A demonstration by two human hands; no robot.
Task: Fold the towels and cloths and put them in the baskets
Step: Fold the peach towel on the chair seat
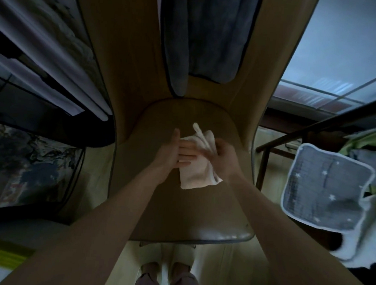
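A small white cloth (193,175) lies partly folded on the brown seat of a chair (178,214). My left hand (175,151) lies flat on the cloth's left half, fingers straight and pointing right. My right hand (221,157) pinches the cloth's upper right edge, and a loose corner sticks up above its fingers. Both forearms reach in from the bottom of the view. No basket can be made out.
A grey star-patterned cloth with white trim (325,190) hangs at the right over a pile of green and white laundry (367,219). A dark grey towel (202,37) drapes over the chair back. Patterned fabric (27,167) is at the left. My slippered feet (166,262) stand below the seat.
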